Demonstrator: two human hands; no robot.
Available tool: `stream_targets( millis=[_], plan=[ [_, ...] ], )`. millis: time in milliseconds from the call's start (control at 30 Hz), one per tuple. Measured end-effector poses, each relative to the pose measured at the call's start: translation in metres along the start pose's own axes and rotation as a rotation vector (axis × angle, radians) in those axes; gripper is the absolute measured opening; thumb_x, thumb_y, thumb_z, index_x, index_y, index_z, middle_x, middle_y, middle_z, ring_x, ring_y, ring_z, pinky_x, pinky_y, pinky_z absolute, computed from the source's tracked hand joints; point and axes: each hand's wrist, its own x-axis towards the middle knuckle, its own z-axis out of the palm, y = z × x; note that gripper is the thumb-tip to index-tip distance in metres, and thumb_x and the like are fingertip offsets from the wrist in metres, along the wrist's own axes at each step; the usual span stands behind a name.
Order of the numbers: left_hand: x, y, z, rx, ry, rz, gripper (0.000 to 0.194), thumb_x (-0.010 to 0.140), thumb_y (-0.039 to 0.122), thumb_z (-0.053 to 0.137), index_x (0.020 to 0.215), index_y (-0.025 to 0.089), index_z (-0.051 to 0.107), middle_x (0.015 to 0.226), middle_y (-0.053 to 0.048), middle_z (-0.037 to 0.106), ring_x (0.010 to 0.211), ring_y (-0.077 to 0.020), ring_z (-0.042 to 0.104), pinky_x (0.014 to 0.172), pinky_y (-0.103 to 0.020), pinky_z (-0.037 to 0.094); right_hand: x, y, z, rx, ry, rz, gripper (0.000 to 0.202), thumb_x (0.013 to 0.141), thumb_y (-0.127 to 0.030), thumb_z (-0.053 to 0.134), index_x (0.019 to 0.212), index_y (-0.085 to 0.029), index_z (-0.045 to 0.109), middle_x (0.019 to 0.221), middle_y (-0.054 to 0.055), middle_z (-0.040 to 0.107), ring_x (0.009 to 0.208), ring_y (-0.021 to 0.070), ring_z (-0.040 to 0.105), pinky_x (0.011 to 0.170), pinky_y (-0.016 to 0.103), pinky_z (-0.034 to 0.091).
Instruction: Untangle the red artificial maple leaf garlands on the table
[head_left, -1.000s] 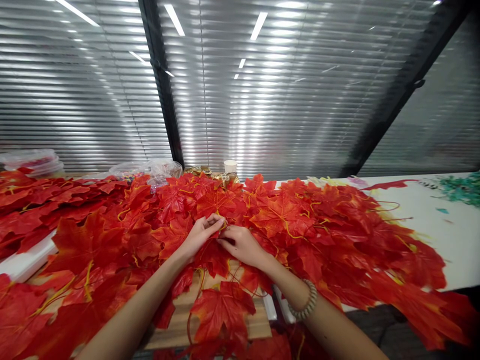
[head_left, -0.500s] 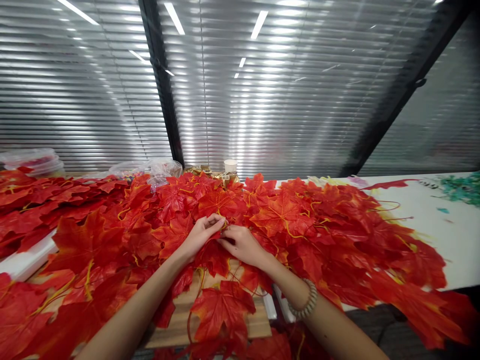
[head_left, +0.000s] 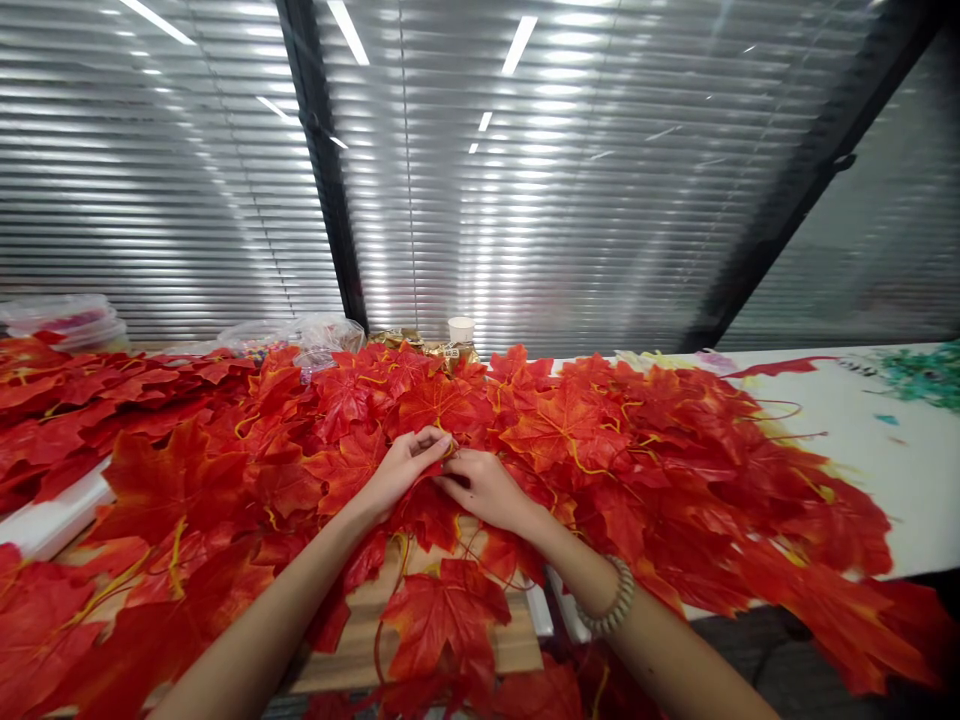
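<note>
Red artificial maple leaves (head_left: 559, 425) with yellow stems lie heaped across the table. My left hand (head_left: 411, 462) is closed in a pinch on a leaf's yellow stem near the middle of the heap. Fingertips touching those of the left, my right hand (head_left: 484, 485) is also closed at the same stem; the exact grip is partly hidden. Below both hands, a single red leaf (head_left: 448, 615) lies over a wooden board (head_left: 360, 640), with a thin reddish cord beside it.
Clear plastic tubs (head_left: 67, 322), a plastic bag (head_left: 330, 335), gold packets (head_left: 454, 352) and a paper cup (head_left: 461, 329) stand along the back by the blinds. Green tinsel (head_left: 926, 375) lies on the white table (head_left: 915, 490) at right. A white bar (head_left: 56, 515) is at left.
</note>
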Motion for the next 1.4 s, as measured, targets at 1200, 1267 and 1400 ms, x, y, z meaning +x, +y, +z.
stream_targets(
  millis=[1200, 1267, 1400],
  plan=[
    [0.0011, -0.0023, -0.0012, 0.047, -0.039, 0.014, 0.025, 0.075, 0.04, 0.064, 0.074, 0.015, 0.061, 0.071, 0.001, 0.056, 0.072, -0.0132, 0.05, 0.071, -0.024, 0.038, 0.0002, -0.0002, -0.0002, -0.002, 0.028, -0.022, 0.013, 0.082, -0.012, 0.057, 0.07, -0.013, 0.064, 0.069, 0.004, 0.062, 0.063, 0.012, 0.054, 0.06, 0.02, 0.039],
    [0.0007, -0.0018, -0.0011, 0.048, -0.039, 0.01, 0.025, 0.075, 0.04, 0.064, 0.074, 0.015, 0.061, 0.071, 0.001, 0.056, 0.072, -0.0132, 0.05, 0.072, -0.024, 0.038, 0.0001, -0.0003, -0.0005, -0.001, 0.026, -0.022, 0.013, 0.082, -0.012, 0.057, 0.071, -0.012, 0.064, 0.07, 0.004, 0.062, 0.063, 0.012, 0.054, 0.06, 0.02, 0.039],
    [-0.0001, -0.0022, -0.0014, 0.064, -0.029, 0.011, 0.025, 0.075, 0.04, 0.064, 0.073, 0.015, 0.061, 0.071, 0.001, 0.056, 0.072, -0.0137, 0.05, 0.072, -0.024, 0.038, -0.0003, 0.0004, -0.0002, -0.002, 0.011, -0.016, 0.013, 0.083, -0.013, 0.056, 0.073, -0.013, 0.065, 0.072, 0.005, 0.063, 0.066, 0.0125, 0.056, 0.063, 0.021, 0.041]
  ],
)
